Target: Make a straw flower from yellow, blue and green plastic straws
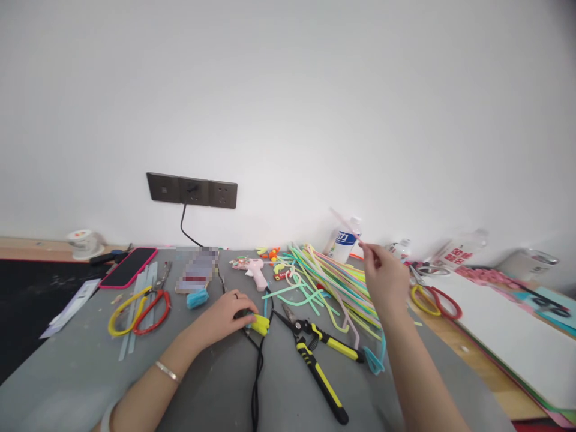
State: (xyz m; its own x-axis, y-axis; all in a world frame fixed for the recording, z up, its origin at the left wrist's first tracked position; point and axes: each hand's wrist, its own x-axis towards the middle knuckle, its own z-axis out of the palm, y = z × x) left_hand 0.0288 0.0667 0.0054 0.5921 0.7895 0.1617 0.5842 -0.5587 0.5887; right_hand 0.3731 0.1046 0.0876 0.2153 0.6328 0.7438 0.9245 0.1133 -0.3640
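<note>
My right hand (386,273) is raised over the bundle of pipe cleaners, its thumb and fingers pinched on a pale pink pipe cleaner (344,223) that slants up to the left. Lower down, my left hand (234,315) is curled over the mat with its fingers on a short yellow pipe cleaner bundle (260,324); part of the bundle is hidden by the fingers. Pastel pipe cleaners (335,276) lie in a loose heap between the hands. A bent blue pipe cleaner (374,361) rests below my right wrist, and a small blue bundle (197,299) lies beyond my left hand.
Yellow-and-black pliers (324,375) lie open on the grey mat (211,390). Behind them are a pink glue gun (256,273) with a black cord (255,384), red-and-yellow scissors (144,309), a phone (129,267) and a bottle (344,240). More scissors (434,300) and white sheets (508,336) are right.
</note>
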